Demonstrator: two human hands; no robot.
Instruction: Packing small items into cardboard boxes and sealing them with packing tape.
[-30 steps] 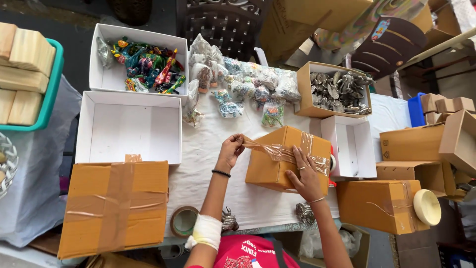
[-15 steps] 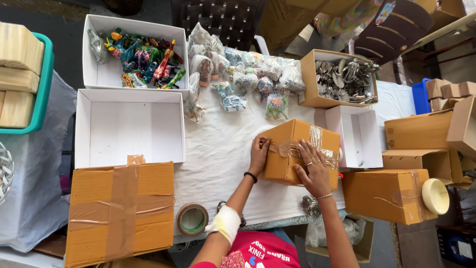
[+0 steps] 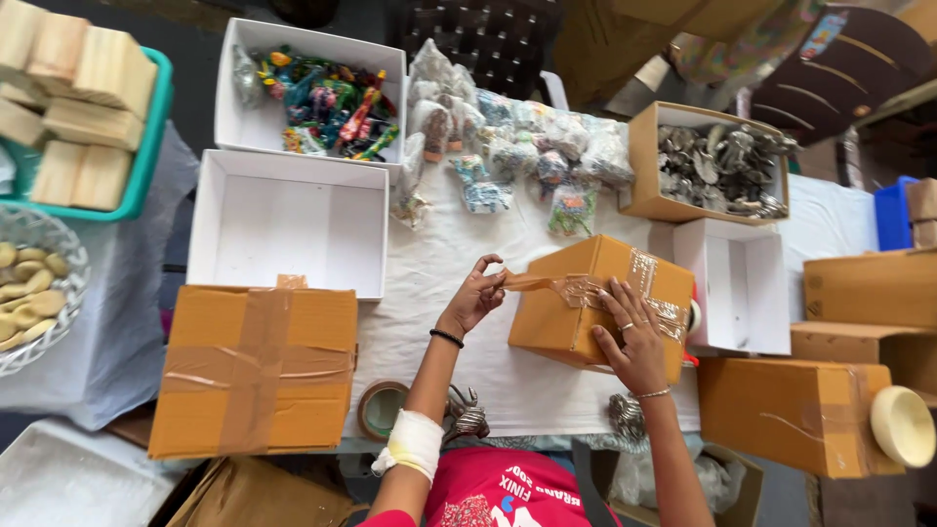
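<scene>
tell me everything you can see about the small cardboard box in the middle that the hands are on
The small cardboard box is plain brown, closed, and sits askew on the white-covered table. Shiny clear tape crosses its top and runs down one side. The right hand lies flat on the top with spread fingers. The left hand pinches a strip of tape stretched sideways off the box's upper left corner. An empty white box stands close on its right.

Three white boxes (image 3: 289,222), two tape rolls (image 3: 380,408).
</scene>
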